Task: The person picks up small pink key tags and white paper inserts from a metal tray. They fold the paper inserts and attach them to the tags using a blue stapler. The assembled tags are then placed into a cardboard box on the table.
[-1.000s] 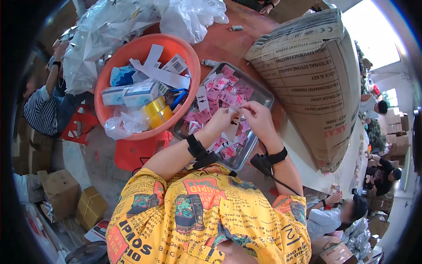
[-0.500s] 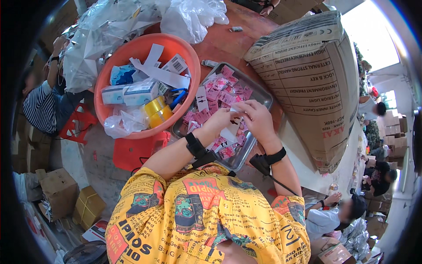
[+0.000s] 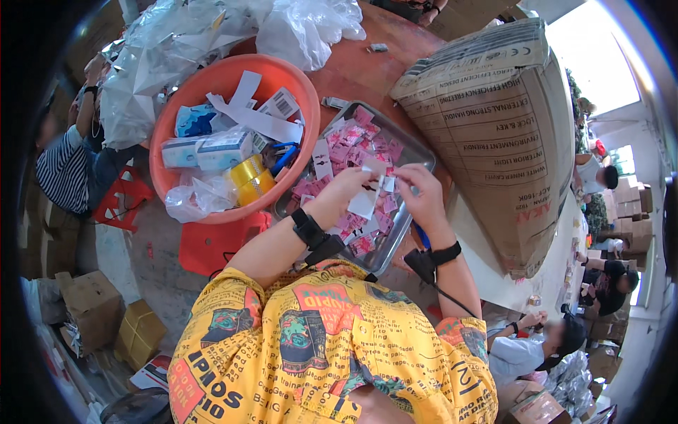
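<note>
Above a metal tray [image 3: 381,263] full of small pink packets [image 3: 347,136], my left hand [image 3: 339,194] pinches a white card [image 3: 363,203] with dark marks on it. My right hand [image 3: 422,199] hovers just right of the card, its thumb and fingertips drawn together. A small white piece [image 3: 389,184] shows beside those fingertips; whether they grip it is too small to tell. Another white card [image 3: 323,160] with a dark shape lies on the packets at the tray's left side. Both wrists wear black straps.
An orange tub [image 3: 308,92] with yellow tape rolls [image 3: 251,182], paper strips and wrapped packs stands left of the tray. To the right leans a large brown carton [image 3: 487,134]. Clear plastic bags [image 3: 152,85] pile up at the far left. A red stool [image 3: 212,247] sits below the tub. Other people work nearby.
My hands have moved apart; the right one has shifted slightly right and away from the card. The white card in my left hand now shows more fully.
</note>
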`<act>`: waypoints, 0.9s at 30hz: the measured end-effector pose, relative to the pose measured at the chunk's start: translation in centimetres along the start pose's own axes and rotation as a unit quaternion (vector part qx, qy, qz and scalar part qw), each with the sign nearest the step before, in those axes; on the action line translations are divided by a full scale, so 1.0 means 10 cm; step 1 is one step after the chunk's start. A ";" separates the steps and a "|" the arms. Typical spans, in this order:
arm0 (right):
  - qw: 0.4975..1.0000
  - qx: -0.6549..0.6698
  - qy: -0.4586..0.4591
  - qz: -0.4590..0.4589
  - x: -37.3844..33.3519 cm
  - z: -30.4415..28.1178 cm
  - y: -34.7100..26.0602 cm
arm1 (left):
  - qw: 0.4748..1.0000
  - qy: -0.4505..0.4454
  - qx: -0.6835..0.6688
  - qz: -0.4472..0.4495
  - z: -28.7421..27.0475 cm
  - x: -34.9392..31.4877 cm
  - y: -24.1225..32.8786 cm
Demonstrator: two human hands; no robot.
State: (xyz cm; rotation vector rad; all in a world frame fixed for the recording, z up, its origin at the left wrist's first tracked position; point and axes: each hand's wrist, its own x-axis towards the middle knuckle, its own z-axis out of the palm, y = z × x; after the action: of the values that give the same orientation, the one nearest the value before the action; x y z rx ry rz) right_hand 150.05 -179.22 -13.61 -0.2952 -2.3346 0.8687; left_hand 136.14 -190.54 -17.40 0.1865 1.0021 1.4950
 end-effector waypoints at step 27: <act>0.950 -0.205 -0.205 0.111 -0.42 0.86 1.18 | 0.990 0.133 0.052 -0.005 -0.32 -0.04 -0.14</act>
State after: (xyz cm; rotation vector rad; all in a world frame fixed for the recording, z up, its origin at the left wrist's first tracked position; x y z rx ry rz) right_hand 147.87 -176.34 -28.36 -0.6108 -2.9140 0.5733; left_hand 135.20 -192.58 -20.14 0.0563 1.2930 1.4857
